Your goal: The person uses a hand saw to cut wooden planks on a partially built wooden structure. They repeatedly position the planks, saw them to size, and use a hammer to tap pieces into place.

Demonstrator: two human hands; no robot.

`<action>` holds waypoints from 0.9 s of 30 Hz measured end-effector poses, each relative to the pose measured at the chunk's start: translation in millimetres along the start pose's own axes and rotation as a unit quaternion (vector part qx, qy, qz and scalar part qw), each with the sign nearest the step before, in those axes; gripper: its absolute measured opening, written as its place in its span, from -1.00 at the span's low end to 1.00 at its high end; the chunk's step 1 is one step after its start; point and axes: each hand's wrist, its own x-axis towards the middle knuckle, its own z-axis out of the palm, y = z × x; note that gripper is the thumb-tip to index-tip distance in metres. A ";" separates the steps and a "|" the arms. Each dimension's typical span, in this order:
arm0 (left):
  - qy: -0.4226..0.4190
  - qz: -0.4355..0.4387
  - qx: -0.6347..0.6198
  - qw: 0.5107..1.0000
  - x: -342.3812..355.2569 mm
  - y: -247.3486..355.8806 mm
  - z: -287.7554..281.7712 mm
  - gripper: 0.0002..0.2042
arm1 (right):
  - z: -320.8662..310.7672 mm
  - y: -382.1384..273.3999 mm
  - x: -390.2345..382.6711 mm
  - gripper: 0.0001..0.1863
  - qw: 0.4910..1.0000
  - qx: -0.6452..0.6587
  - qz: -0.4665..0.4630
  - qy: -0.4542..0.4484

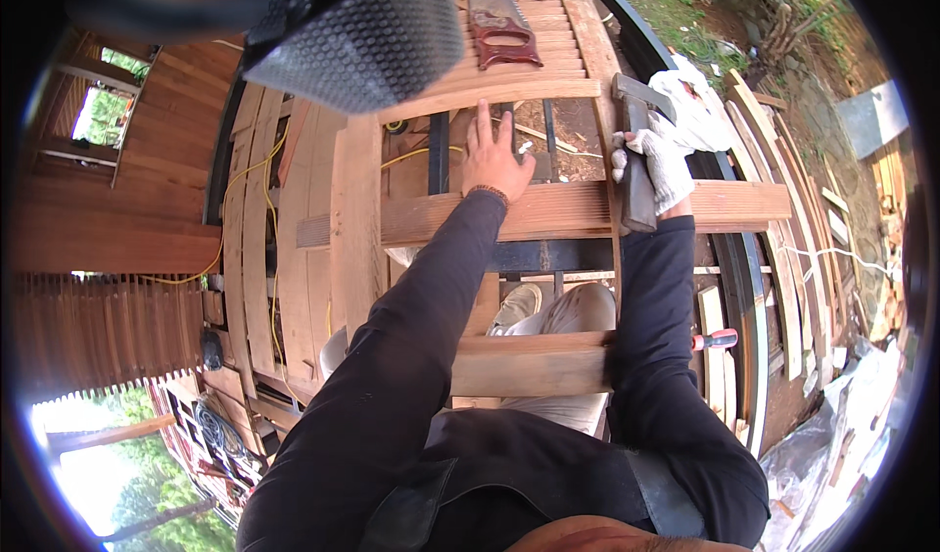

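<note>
My bare left hand (493,165) reaches forward with its fingers spread and holds nothing. Its fingertips are at the near rail (543,89) of a slatted wooden panel, and its wrist is above a wooden crosspiece (421,217). In a white glove, my right hand (666,165) grips a dark hammer (637,175) with a thick shaft. The hammer's metal head (644,94) points away from me, beside the right side rail (590,38) of the panel. Part of the shaft is hidden by the gloved fingers.
A red-handled handsaw (504,38) lies on the slats. A dark textured object (362,38) blocks the upper left. Another wooden crosspiece (534,366) spans before my body. A red-handled tool (715,340), white cloth (693,107) and stacked boards (783,229) are at right; a yellow cord (227,205) runs at left.
</note>
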 end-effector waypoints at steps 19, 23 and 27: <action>-0.008 -0.010 -0.038 0.999 0.6 -8.3 4.4 -0.31 | 7.1 3.8 5.8 -0.81 0.997 -0.056 -0.040 0.018; -0.012 -0.011 -0.033 0.999 0.2 -7.0 2.8 -0.32 | 4.3 2.8 3.9 -0.33 0.997 -0.072 0.017 -0.026; -0.015 -0.014 -0.041 0.999 1.9 -9.9 1.3 -0.36 | 8.7 -3.6 0.9 -0.20 0.998 -0.040 0.022 -0.031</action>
